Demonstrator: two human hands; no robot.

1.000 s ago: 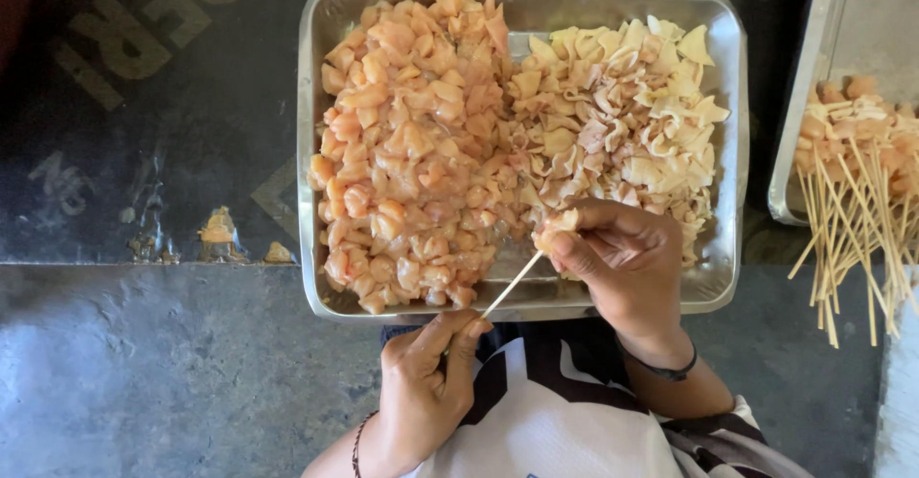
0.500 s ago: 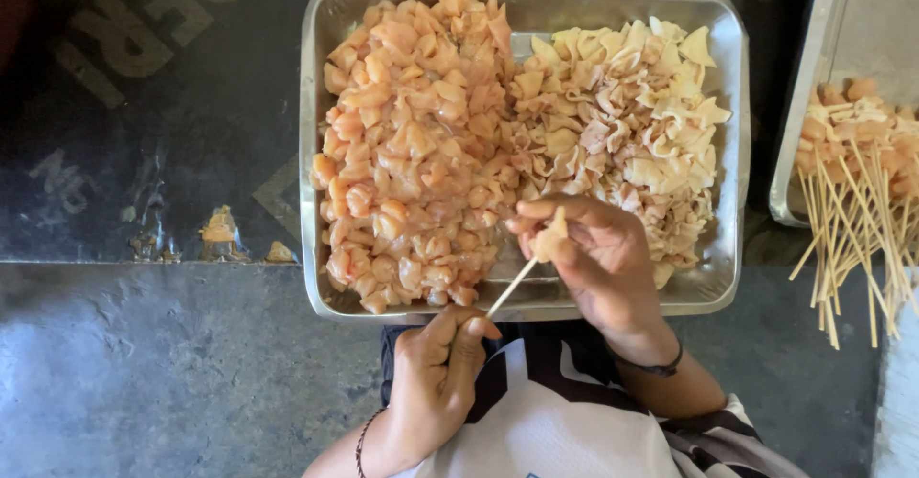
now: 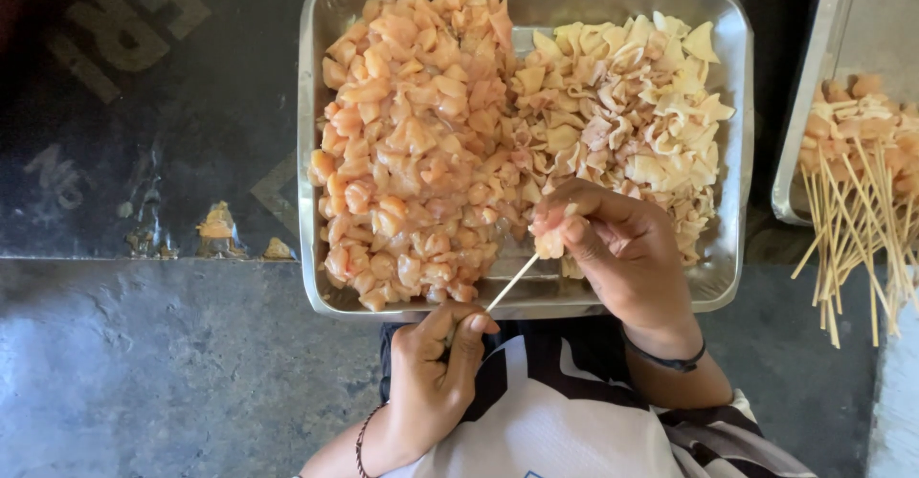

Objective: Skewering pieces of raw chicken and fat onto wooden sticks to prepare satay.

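Silver metal tray (image 3: 311, 153) holding pale pink-orange meat cubes (image 3: 412, 143) on one side and cream-white, beige-tinged skin pieces (image 3: 632, 105) on the other. Pale tan wooden skewer (image 3: 512, 282); matching tan sticks (image 3: 857, 239) lie on a second silver tray (image 3: 814, 86). Dark, near-black mat (image 3: 144, 105) with faded brown lettering, over a mottled grey floor (image 3: 144, 373); black-and-white garment (image 3: 555, 421) and black wristband (image 3: 665, 361).

A dark printed sheet (image 3: 144, 105) lies flat across the upper left of the view, reaching under the metal tray (image 3: 311, 153). It is black with large faded brown block letters near its top edge and a brown diamond-shaped mark close to the tray's left wall. Its near edge is scuffed and chipped. No packages, labels or screens show.
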